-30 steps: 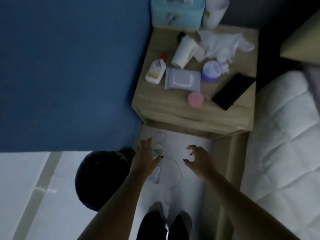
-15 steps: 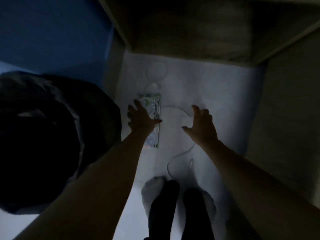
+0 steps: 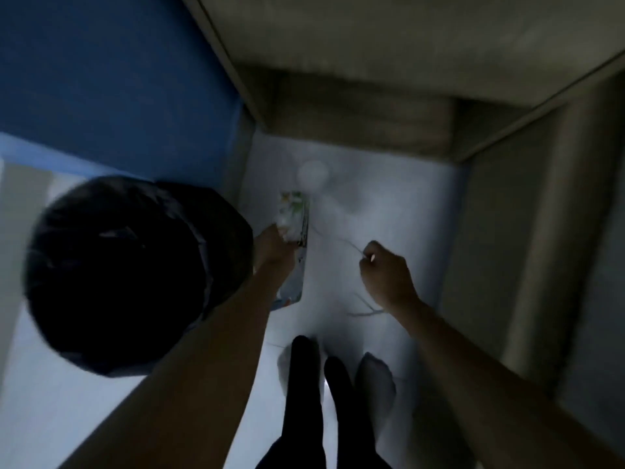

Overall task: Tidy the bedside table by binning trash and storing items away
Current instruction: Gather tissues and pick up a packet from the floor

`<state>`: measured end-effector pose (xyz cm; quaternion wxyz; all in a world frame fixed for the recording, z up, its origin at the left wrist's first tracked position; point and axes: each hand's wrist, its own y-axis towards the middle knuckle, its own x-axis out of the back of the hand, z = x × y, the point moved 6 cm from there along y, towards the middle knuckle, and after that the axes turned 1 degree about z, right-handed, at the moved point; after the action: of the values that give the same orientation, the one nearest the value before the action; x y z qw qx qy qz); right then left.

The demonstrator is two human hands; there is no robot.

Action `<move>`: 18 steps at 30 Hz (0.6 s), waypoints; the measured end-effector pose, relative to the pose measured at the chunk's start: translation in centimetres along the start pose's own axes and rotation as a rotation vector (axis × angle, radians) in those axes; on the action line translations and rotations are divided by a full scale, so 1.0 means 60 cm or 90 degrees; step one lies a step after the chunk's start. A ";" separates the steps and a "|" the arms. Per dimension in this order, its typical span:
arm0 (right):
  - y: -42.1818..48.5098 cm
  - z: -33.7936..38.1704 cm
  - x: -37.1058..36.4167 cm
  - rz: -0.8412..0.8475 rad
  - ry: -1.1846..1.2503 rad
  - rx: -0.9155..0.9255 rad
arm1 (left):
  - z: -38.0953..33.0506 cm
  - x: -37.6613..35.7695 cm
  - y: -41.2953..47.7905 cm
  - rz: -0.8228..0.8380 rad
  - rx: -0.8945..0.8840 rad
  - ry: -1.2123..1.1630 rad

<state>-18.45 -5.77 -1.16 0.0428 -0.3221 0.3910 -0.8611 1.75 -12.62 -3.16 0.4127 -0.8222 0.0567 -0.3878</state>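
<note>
Reaching down to the white floor (image 3: 389, 204), both hands work low in a dim, blurred view. L hand (image 3: 274, 247) is closed on a flat printed packet (image 3: 293, 228), which runs from 12 to 6 o'clock past the fingers. R hand (image 3: 385, 270) at 3 o'clock of it is fisted, pinching a thin pale cord (image 3: 367, 308) w/ a loop trailing below the wrist. Black-lined bin (image 3: 135, 269) sits at 9 o'clock, just beside the L forearm. Wooden bedside table (image 3: 389, 45) overhangs at 12. Socked feet (image 3: 375, 377) at 6.
</note>
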 end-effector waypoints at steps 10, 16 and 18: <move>-0.342 0.291 0.350 -0.007 -0.031 0.065 | -0.283 0.371 -0.372 0.096 -0.032 -0.095; -0.500 0.500 0.621 -0.165 -0.049 0.134 | -0.458 0.578 -0.535 0.101 -0.098 -0.160; -0.545 0.551 0.703 -0.219 -0.056 0.133 | -0.511 0.626 -0.575 0.097 -0.127 -0.181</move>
<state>-26.42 -18.27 59.84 -0.0546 -0.4152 0.2368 -0.8767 -1.04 -25.10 54.97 0.3613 -0.8989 0.0981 -0.2277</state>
